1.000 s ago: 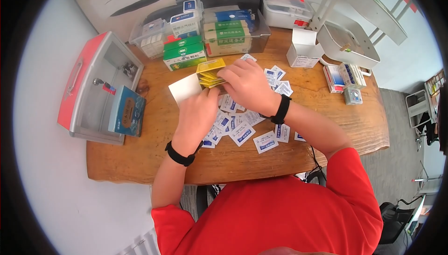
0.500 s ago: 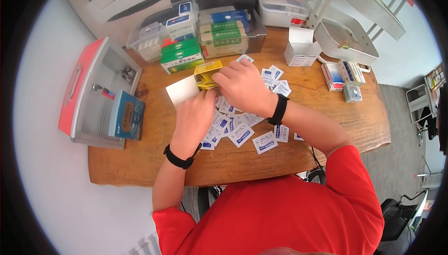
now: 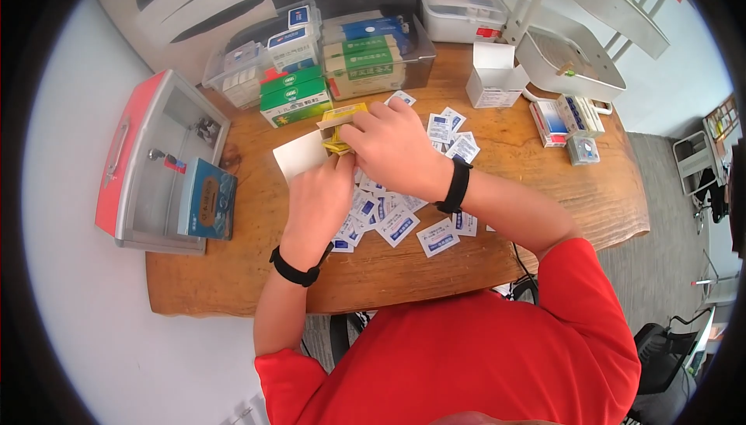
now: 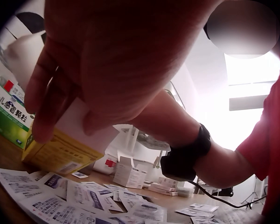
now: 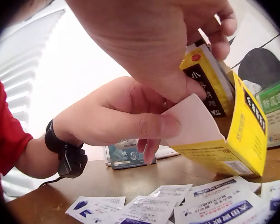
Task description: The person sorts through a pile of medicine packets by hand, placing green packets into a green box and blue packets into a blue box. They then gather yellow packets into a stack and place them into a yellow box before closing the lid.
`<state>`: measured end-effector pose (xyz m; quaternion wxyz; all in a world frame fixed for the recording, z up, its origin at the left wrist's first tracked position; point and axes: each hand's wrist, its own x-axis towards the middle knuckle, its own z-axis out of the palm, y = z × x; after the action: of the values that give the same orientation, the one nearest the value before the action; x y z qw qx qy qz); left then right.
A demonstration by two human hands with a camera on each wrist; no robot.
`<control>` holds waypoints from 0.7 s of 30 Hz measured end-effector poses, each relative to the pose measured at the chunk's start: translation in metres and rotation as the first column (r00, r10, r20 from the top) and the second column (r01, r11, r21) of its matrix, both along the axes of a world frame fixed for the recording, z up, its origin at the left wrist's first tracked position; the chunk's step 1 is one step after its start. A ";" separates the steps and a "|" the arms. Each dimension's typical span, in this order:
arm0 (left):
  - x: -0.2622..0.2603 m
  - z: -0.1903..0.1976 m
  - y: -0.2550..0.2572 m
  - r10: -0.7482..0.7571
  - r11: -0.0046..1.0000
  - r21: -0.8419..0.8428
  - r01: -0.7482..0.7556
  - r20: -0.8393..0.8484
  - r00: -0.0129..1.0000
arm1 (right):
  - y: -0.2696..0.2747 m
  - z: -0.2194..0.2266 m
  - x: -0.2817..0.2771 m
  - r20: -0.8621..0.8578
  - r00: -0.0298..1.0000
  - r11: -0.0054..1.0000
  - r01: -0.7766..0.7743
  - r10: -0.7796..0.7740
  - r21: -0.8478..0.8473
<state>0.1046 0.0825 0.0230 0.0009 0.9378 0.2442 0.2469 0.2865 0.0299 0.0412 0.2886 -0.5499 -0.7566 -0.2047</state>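
In the right wrist view a yellow box stands tilted with its white flap folded out. My left hand pinches that flap between thumb and fingers. Yellow-and-black packets stick up at the box's mouth, and my right hand grips them from above. From the head view, my left hand is at the box's near side and my right hand covers its right part. White-and-blue sachets lie loose beneath and beside the hands.
Behind the hands are a green box and clear bins of medicine boxes. A red-and-silver case and a blue box stand at the left. On the right are an open white box, small boxes and a metal tray.
The view has shifted slightly. The right hand has come lower over the mouth of the yellow box, and less of the packets shows; the left hand stays at the flap.
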 end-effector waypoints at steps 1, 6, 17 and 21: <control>0.000 0.000 -0.001 -0.001 1.000 -0.004 0.001 0.001 1.000 | 0.001 0.000 0.000 0.000 1.000 1.000 0.001 -0.001 0.000; 0.000 0.001 -0.001 -0.010 1.000 0.014 0.010 0.003 1.000 | 0.005 -0.004 0.002 0.032 0.999 0.998 0.033 -0.031 -0.062; -0.004 -0.002 -0.004 0.041 0.998 -0.051 -0.039 0.041 0.998 | 0.008 -0.015 0.010 -0.049 0.998 0.999 0.040 -0.040 0.003; -0.006 -0.005 -0.008 0.086 0.996 -0.027 -0.085 0.077 0.993 | 0.007 -0.015 0.012 -0.086 0.996 0.999 0.035 -0.033 0.021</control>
<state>0.0988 0.0744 0.0184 0.0110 0.9160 0.2869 0.2801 0.2981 0.0365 0.0267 0.3233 -0.5676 -0.7318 -0.1945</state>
